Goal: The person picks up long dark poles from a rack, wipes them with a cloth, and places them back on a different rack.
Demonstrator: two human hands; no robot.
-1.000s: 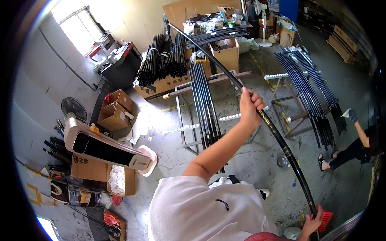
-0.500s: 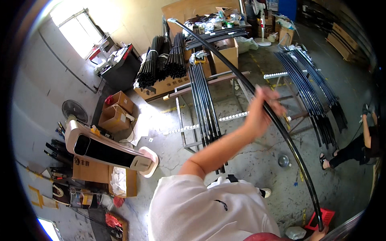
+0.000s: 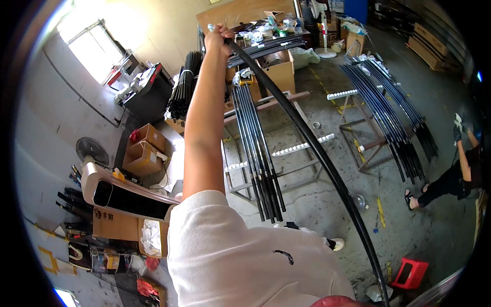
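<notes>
My left arm reaches up and forward, and my left hand (image 3: 218, 40) is closed around a long, glossy black pole (image 3: 327, 165) near its far end. A small pale tip pokes out beyond the fingers. From there the pole slants down to the right across the view and leaves it at the lower edge. My right hand is out of view, and so is the pole's near end. Beneath the pole, several dark slender rods (image 3: 250, 130) lie side by side on a metal rack with a white notched bar (image 3: 303, 146).
More dark rods (image 3: 381, 110) rest on a second rack at right. A co-worker's gloved hand (image 3: 457, 133) shows at the right edge. A red plastic stool (image 3: 410, 272) stands lower right. Bundled black rods (image 3: 182, 92), cartons (image 3: 144, 157) and a fan (image 3: 92, 150) are to the left.
My left hand has moved from the pole's middle, where its fingers were loose, up to the far end and closed there. My right hand, at the near end before, has left the view.
</notes>
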